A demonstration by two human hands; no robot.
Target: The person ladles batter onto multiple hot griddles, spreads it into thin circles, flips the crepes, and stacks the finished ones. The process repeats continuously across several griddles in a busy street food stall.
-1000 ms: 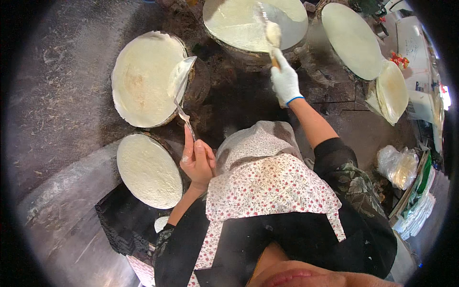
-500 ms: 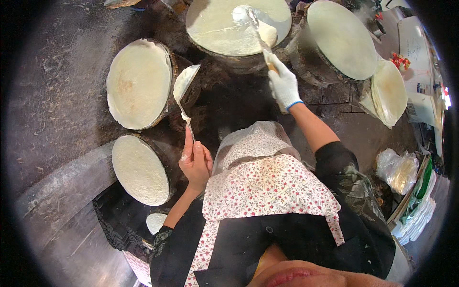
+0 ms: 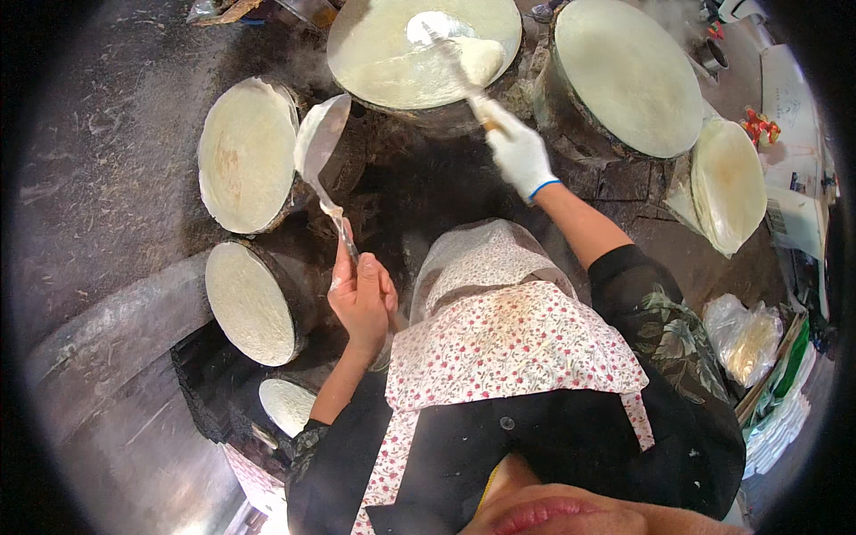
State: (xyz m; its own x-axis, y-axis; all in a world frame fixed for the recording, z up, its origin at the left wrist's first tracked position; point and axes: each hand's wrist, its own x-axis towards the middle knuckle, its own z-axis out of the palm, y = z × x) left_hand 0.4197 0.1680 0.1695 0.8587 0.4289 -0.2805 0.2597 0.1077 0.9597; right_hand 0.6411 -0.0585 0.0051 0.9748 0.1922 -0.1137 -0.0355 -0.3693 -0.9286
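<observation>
My bare left hand (image 3: 361,303) grips the handle of a metal ladle (image 3: 331,147), whose bowl is raised and coated with pale batter along its left side. A white knitted glove with a blue cuff covers my right hand (image 3: 520,156). That hand is closed around the wooden handle of a long, flat spatula (image 3: 453,64), slightly blurred. Its blade lies across the pale batter sheet (image 3: 379,67) on the far middle round griddle. Against the blade's right side sits a thick mound of wet batter (image 3: 482,59). A shiny bright patch shows beyond the blade.
Other round griddles carry thin pale sheets: one at far right (image 3: 629,80), two on the left (image 3: 247,156) (image 3: 251,303). A stack of finished sheets (image 3: 729,187) lies at right. A white batter container (image 3: 288,406) stands near my left forearm, plastic bags (image 3: 742,339) at right.
The ladle's bowl has turned and swung a little left, showing more of its metal. My right hand and the spatula have shifted slightly left over the batter. The whole view has shifted a little.
</observation>
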